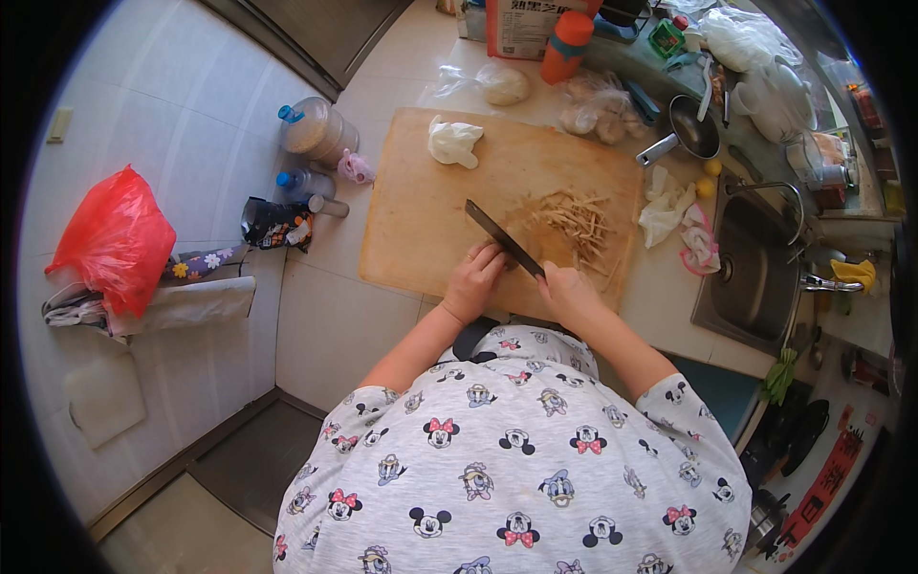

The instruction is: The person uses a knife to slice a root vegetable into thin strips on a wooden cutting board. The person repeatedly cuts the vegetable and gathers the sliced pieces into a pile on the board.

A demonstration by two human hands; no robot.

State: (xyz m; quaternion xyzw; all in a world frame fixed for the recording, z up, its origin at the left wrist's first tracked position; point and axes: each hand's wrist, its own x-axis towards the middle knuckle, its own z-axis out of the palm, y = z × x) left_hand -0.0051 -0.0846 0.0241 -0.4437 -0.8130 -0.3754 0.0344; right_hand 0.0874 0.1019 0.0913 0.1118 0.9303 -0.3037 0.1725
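Observation:
My right hand (574,290) grips the handle of a dark-bladed kitchen knife (505,239). Its blade slants across the near part of a wooden cutting board (416,215). Close against the blade, my left hand (473,280) rests with curled fingers at the board's near edge. Under those fingertips is a small brown piece of food (510,263), mostly hidden. Pale brown strips of cut food (577,219) lie in a loose heap to the right of the blade. A crumpled white plastic bag (455,142) sits on the far left of the board.
Right of the board are a crumpled bag (665,208), a small frying pan (694,129) and a steel sink (749,265). Bagged food (601,107) and an orange bottle (566,49) stand beyond it. A large plastic jar (319,129) is at left, near a red bag (115,237) hanging on the wall.

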